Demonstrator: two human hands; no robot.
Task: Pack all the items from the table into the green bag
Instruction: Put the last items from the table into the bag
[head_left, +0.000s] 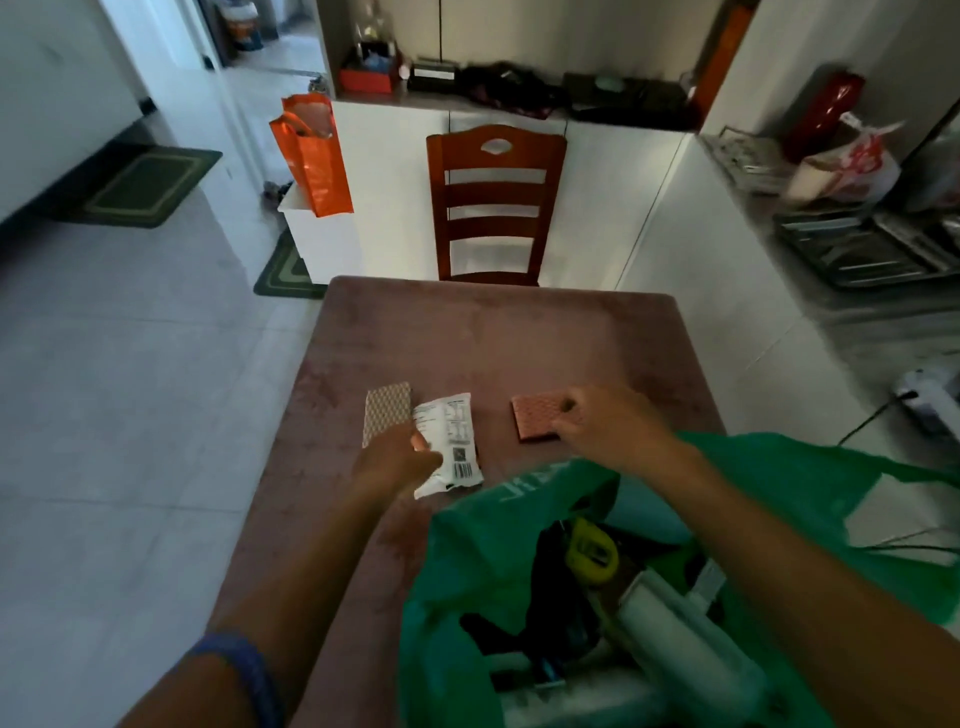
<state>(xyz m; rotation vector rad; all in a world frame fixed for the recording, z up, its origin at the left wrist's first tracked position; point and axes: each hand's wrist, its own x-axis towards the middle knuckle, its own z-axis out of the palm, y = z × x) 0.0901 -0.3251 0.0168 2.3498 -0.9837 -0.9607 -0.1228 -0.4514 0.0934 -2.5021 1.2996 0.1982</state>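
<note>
Matt velvety cloth over table (519, 338), thin glossy plastic green bag (467, 545), crinkly shiny white wrapper (449, 431) near its left edge, varnished wood chair (496, 202), glossy orange bag (311, 156), metal racks (872, 249).

Both my arms are stretched forward, and both are bare. My left hand (397, 460) is lower and nearer to me, its back turned up, with the fingers curled and the thumb pinching something thin. My right hand (597, 423) reaches a little further, also with its back up, the fingers bent down at the tips. On my left forearm sits a blue band (249, 675).
</note>
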